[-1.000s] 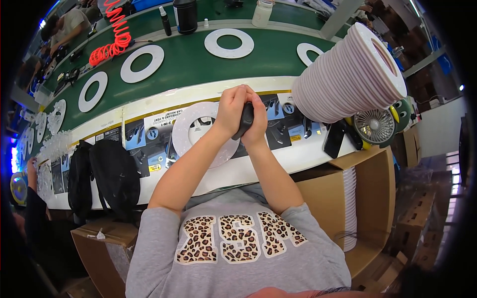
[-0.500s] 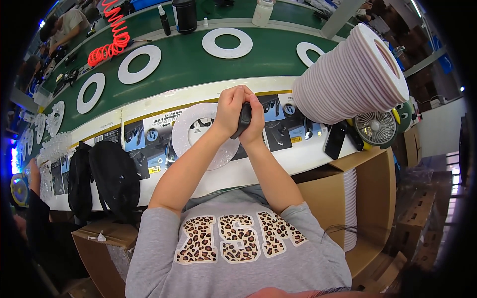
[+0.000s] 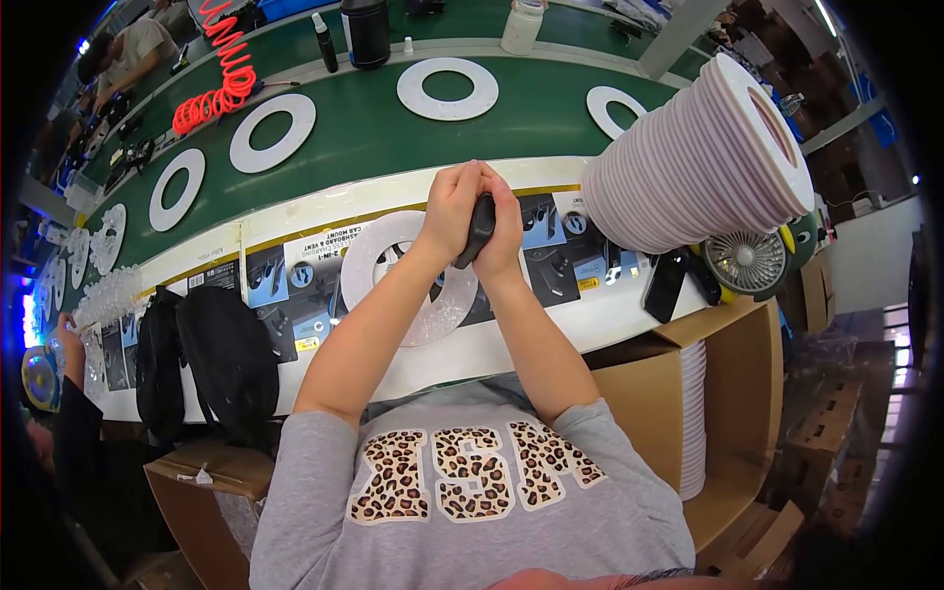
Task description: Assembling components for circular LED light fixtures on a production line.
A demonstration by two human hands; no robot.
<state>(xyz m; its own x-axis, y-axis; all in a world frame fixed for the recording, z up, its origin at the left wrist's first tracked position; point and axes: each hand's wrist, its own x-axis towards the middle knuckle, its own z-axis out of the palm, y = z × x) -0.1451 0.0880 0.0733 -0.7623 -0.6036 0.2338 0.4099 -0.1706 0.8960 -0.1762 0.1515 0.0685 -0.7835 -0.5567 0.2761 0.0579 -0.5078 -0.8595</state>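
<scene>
Nearest: grey sleeves, both forearms rising from the lower edge to meet over the white bench edge. Left hand point(image 3: 450, 208) and right hand point(image 3: 503, 228) are pressed together, fingers of both wrapped tight around a small black device point(image 3: 480, 228) held upright between the palms; only a dark strip of it shows. Directly under the hands lies a white ring point(image 3: 379, 258) flat on the printed packaging cards point(image 3: 295, 275) that line the bench. Left of the arms two black bags point(image 3: 211, 359) hang off the bench front. Right, an open cardboard box point(image 3: 733, 413) with white discs stacked inside; above it a small fan point(image 3: 747, 261) and a tall leaning stack of white rings point(image 3: 703, 157). Farther: green conveyor belt point(image 3: 364, 123) carrying more white rings, a red coiled hose point(image 3: 221, 74), a black canister point(image 3: 366, 29).
</scene>
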